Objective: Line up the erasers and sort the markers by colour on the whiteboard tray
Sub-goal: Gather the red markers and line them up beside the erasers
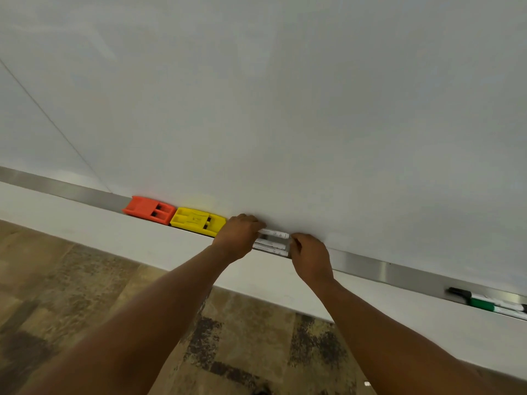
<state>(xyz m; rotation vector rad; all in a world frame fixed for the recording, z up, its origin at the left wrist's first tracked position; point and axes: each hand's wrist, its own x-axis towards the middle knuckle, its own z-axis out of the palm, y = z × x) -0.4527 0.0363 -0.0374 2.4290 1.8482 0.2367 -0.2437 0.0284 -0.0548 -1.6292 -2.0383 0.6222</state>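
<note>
Both hands are down at the whiteboard tray point(370, 270), the long silver ledge under the white board point(285, 95). Between them lies a small bunch of markers point(271, 243), about 3 white barrels packed side by side.

The left hand point(238, 238) covers one end of the bunch, and its fingers curl over the marker nearest the board. Its grip looks closed on that marker, though the fingertips are mostly hidden. The right hand point(309, 256) is at the other end. Its fingers bend in against the marker ends, but I cannot tell if that grip is pinching one or just pushing.

I think the hands sit at the 2 ends so they can squeeze the markers into a neat, even row. The caps are hidden under the hands, so I cannot see which colour these are.

Just past the left grip sits the yellow eraser point(198, 220), and touching its far end is the orange eraser point(149, 209). They lie end to end along the tray, so the erasers look lined up already.

Well away on the far side of the right grip lie more markers point(490, 303), with a black cap and a green one showing. They are apart from the bunch, most likely kept as their own colour group or waiting to be sorted.

Below the tray is a brown patchy floor point(85, 295).
</note>
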